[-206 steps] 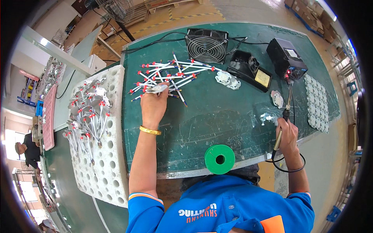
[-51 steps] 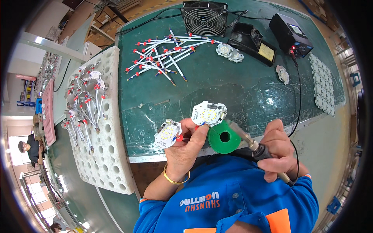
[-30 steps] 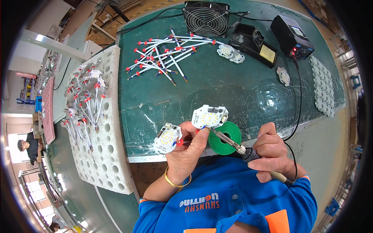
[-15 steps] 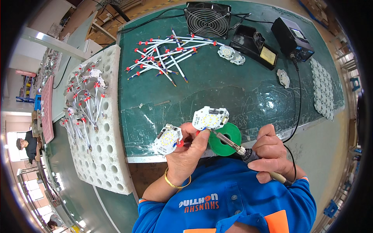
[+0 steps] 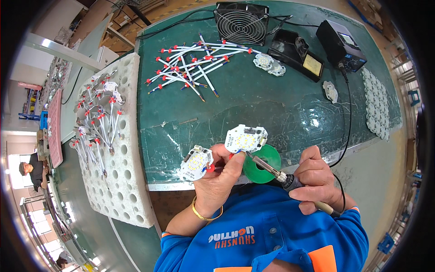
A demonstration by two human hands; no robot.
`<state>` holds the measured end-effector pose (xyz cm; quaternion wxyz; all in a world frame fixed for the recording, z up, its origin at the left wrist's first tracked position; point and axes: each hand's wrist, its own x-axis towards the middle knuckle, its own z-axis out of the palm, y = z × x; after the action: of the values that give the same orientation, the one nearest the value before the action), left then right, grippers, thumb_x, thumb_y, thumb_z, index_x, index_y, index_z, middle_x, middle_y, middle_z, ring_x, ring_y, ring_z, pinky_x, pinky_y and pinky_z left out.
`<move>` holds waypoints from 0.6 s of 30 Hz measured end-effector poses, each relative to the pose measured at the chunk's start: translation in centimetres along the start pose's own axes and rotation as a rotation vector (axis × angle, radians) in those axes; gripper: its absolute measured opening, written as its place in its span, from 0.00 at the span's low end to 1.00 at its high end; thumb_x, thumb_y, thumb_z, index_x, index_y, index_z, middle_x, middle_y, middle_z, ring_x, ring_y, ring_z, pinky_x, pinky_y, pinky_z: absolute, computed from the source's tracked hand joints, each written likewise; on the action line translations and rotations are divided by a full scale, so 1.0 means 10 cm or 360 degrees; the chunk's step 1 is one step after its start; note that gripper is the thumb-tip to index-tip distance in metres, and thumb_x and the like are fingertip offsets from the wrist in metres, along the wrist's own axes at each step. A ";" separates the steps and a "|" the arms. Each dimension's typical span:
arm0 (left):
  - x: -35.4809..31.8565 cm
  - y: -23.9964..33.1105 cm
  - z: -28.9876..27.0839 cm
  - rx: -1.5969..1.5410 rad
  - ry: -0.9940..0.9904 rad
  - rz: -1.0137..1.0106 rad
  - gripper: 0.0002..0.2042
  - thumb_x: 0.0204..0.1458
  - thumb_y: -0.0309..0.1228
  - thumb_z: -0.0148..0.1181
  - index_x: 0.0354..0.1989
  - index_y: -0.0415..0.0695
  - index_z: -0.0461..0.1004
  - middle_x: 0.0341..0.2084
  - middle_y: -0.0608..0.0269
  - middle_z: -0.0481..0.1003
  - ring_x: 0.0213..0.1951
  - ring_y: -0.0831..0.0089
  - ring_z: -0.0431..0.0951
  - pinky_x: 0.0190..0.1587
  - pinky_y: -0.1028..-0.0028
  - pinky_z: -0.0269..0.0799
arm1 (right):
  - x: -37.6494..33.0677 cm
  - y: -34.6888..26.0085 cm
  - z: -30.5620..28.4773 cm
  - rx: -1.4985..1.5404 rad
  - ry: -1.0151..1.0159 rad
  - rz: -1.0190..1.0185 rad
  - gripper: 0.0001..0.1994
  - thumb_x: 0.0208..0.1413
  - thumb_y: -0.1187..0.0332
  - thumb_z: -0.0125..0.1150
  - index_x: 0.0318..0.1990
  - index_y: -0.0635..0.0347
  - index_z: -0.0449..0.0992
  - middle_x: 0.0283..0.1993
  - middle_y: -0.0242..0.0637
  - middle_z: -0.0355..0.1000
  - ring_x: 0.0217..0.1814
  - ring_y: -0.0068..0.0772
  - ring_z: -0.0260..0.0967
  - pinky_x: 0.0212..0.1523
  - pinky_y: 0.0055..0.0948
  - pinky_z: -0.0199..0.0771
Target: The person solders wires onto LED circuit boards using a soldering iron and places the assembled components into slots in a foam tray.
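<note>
My left hand [image 5: 218,177] is closed, pinching wire ends against a white LED circuit board [image 5: 245,138] held up above the table's near edge. A second white LED board [image 5: 196,163] sticks out at the left side of the same hand, beside a red connector [image 5: 210,168]. My right hand [image 5: 317,180] grips a soldering iron [image 5: 290,182] like a pen. The iron's tip reaches the lower edge of the first board, close to my left thumb; whether it touches is too small to tell. Below the tip sits a green solder spool [image 5: 256,172], partly covered.
White wires with red connectors [image 5: 190,68] lie at the back left. A fan [image 5: 241,25], an iron stand [image 5: 297,54] and a soldering station [image 5: 340,45] stand behind. Loose LED boards [image 5: 270,64] and a board panel [image 5: 376,104] lie rightward. Left is a foam tray [image 5: 115,177] bearing wired boards.
Almost nothing differs. The held boards have shifted very slightly, and the soldering iron stays at the same edge of the first board.
</note>
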<state>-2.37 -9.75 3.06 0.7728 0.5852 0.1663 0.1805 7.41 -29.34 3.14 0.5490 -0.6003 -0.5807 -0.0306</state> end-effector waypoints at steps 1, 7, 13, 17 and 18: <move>0.00 0.00 0.01 0.0000 0.0000 -0.0001 0.06 0.51 0.22 0.58 0.37 0.39 0.71 0.23 0.72 0.70 0.25 0.87 0.65 0.28 0.85 0.62 | 0.01 0.00 0.00 0.0001 0.0004 0.0006 0.10 0.47 0.67 0.59 0.39 0.49 0.75 0.19 0.27 0.62 0.22 0.26 0.62 0.32 0.31 0.57; 0.02 -0.01 0.00 -0.0045 0.0025 0.0000 0.03 0.50 0.22 0.59 0.31 0.40 0.71 0.23 0.73 0.70 0.25 0.88 0.65 0.28 0.85 0.61 | 0.06 -0.03 0.05 -0.0208 0.0065 0.0006 0.16 0.36 0.79 0.61 0.35 0.48 0.76 0.18 0.26 0.63 0.20 0.24 0.61 0.30 0.29 0.57; 0.06 0.00 0.05 -0.0156 0.0173 -0.0143 0.04 0.49 0.22 0.58 0.25 0.41 0.70 0.21 0.73 0.70 0.25 0.88 0.64 0.28 0.84 0.59 | 0.03 0.05 0.15 -0.0144 0.0192 0.0031 0.15 0.36 0.82 0.58 0.33 0.51 0.75 0.18 0.27 0.64 0.18 0.25 0.60 0.29 0.29 0.57; 0.11 0.02 0.06 -0.0138 0.0198 -0.0225 0.06 0.48 0.22 0.56 0.21 0.42 0.67 0.14 0.69 0.66 0.18 0.83 0.62 0.21 0.81 0.54 | 0.03 0.06 0.10 -0.0089 0.0191 0.0049 0.15 0.37 0.82 0.59 0.34 0.52 0.75 0.18 0.28 0.63 0.18 0.26 0.60 0.30 0.29 0.58; 0.12 0.03 0.06 -0.0141 0.0202 -0.0237 0.07 0.48 0.22 0.56 0.20 0.42 0.67 0.13 0.69 0.64 0.18 0.83 0.61 0.21 0.81 0.53 | 0.05 0.02 0.05 -0.0063 0.0144 0.0044 0.15 0.37 0.82 0.58 0.34 0.52 0.75 0.18 0.28 0.63 0.19 0.26 0.60 0.30 0.30 0.58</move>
<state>-1.08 -9.63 3.45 0.7971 0.5240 0.2498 0.1666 7.37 -28.60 3.13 0.5631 -0.6170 -0.5463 -0.0614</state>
